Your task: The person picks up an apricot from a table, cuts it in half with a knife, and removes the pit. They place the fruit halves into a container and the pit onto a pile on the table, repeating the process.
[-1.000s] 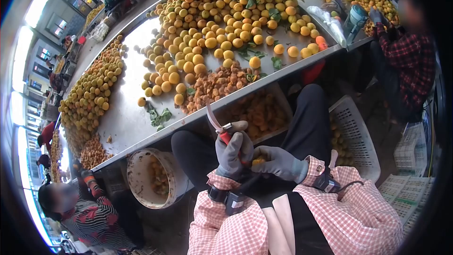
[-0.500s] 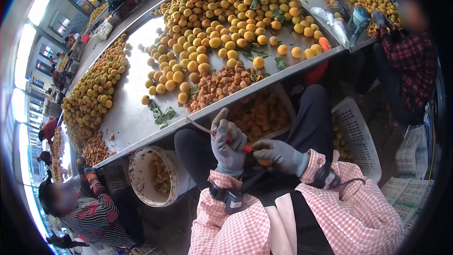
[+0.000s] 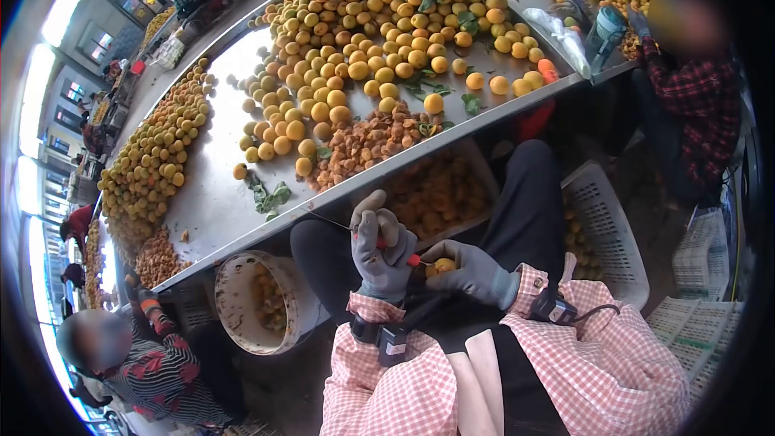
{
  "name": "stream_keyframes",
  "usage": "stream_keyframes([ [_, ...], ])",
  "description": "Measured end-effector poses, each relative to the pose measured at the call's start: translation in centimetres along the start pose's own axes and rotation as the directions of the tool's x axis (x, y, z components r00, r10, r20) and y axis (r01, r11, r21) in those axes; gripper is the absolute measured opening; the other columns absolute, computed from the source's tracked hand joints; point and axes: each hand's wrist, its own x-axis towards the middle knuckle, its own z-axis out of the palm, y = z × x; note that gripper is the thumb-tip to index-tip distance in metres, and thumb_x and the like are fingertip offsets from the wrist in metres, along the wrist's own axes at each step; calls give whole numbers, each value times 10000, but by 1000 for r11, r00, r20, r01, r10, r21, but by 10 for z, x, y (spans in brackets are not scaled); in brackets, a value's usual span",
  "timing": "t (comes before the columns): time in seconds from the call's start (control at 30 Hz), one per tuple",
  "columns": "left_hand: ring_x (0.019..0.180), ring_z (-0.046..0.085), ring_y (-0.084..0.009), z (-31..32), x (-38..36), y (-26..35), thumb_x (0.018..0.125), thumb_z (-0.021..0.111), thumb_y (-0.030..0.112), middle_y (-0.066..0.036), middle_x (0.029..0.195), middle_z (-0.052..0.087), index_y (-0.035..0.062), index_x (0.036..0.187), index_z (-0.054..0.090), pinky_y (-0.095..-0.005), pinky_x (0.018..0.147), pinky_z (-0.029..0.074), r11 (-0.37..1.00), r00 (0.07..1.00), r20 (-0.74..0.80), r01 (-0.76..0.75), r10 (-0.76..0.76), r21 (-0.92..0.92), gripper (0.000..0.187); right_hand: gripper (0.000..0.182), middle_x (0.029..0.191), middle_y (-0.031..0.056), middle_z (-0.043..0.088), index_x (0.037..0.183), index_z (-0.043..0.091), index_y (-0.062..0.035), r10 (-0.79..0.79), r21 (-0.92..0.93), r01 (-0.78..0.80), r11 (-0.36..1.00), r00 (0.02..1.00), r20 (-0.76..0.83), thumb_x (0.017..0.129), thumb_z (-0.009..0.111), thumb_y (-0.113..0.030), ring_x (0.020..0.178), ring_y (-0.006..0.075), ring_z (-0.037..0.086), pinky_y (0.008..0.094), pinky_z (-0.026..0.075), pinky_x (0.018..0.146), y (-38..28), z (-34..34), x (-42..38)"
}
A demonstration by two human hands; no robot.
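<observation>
My left hand (image 3: pixel 381 246), in a grey glove, is closed around a slim red-handled tool (image 3: pixel 414 260). A thin strip sticks out of this fist toward the table edge, and the handle's red end points at my right hand. My gloved right hand (image 3: pixel 476 273) grips a yellow-orange apricot (image 3: pixel 440 267) close to that red end. Whether the tool's tip touches the fruit is too small to tell. Both hands are above my lap. On the table just beyond lies a heap of brown apricot pits (image 3: pixel 367 144), beside a large pile of whole apricots (image 3: pixel 363 52).
The metal table (image 3: pixel 222 186) has a raised front edge. Below it stand a crate of fruit (image 3: pixel 442 194), a white bucket (image 3: pixel 299 315) on the left and a white basket (image 3: pixel 609 230) on the right. Co-workers sit at left (image 3: pixel 165 363) and right (image 3: pixel 702 105).
The apricot in my right hand has come up into clearer view by the tool's red end. My left hand has turned slightly, and the strip looks thinner. The whole view has shifted a little.
</observation>
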Motion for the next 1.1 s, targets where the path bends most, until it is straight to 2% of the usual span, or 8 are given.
stream_keyframes([
  [0.2, 376, 333, -53, -4, 1, 1, 970, 509, 240, -5, 588, 465, 12, 1142, 557, -214, 378, 277, 998, 939, 340, 60, -48, -24, 289, 271, 888, 28, 619, 1095, 570, -39, 250, 488, -346, 801, 935, 253, 858, 679, -112, 779, 67, 569, 210, 458, 707, -2, -3, -4],
  [0.33, 385, 352, -59, 12, -3, -2, 965, 515, 250, -15, 606, 492, 7, 1205, 510, -221, 391, 301, 998, 931, 360, 63, -59, 0, 341, 252, 827, 14, 613, 1093, 565, -43, 185, 477, -250, 842, 966, 178, 879, 663, -134, 707, 63, 552, 207, 444, 662, 11, -1, -2],
  [0.4, 407, 353, -49, 28, -4, -8, 975, 493, 296, -7, 660, 502, 28, 1246, 489, -215, 401, 303, 994, 997, -15, -74, 76, 85, 381, 308, 923, 53, 590, 1126, 545, -35, 84, 138, -89, 986, 996, 38, 867, 676, -137, 787, 97, 577, 243, 479, 735, 5, -2, 1],
  [0.5, 422, 344, -39, 8, 0, 1, 986, 467, 326, 5, 697, 503, 48, 1247, 501, -207, 407, 301, 990, 994, 91, -76, 65, 119, 383, 338, 962, 57, 604, 1119, 548, -20, -195, -161, 193, 968, 981, 3, 842, 706, -133, 857, 111, 580, 251, 476, 792, 4, 4, -1],
  [0.63, 392, 312, -44, 6, -2, 4, 992, 458, 346, 10, 650, 480, 50, 1157, 555, -211, 384, 281, 989, 984, 139, -120, 108, 85, 353, 406, 1027, 59, 609, 1155, 540, -9, -121, -214, 117, 970, 993, -6, 809, 732, -100, 947, 126, 572, 261, 460, 864, -3, 1, -5],
  [0.83, 375, 305, -59, 7, 1, 5, 987, 467, 347, 3, 614, 465, 59, 1081, 573, -217, 367, 265, 962, 971, 115, -225, 209, 154, 321, 447, 1114, 97, 604, 1240, 492, -11, -175, 82, 174, 981, 985, 4, 837, 679, -53, 1034, 154, 580, 285, 448, 937, 2, 4, -6],
  [0.9, 376, 307, -60, 9, 0, 3, 984, 476, 348, 1, 608, 464, 63, 1068, 576, -218, 366, 262, 966, 977, 71, -210, 202, 148, 313, 426, 1133, 98, 594, 1234, 493, -11, -234, -251, 220, 943, 972, -29, 844, 662, -34, 1039, 151, 577, 280, 448, 935, 0, 6, -6],
  [1.1, 376, 303, -62, 12, -1, 3, 970, 505, 354, -4, 598, 471, 78, 1029, 584, -218, 361, 249, 960, 971, -48, -224, 235, 166, 293, 421, 1120, 75, 564, 1231, 493, -21, -224, -182, 221, 958, 975, 4, 844, 660, -31, 1010, 122, 542, 272, 435, 918, 4, 6, -7],
])
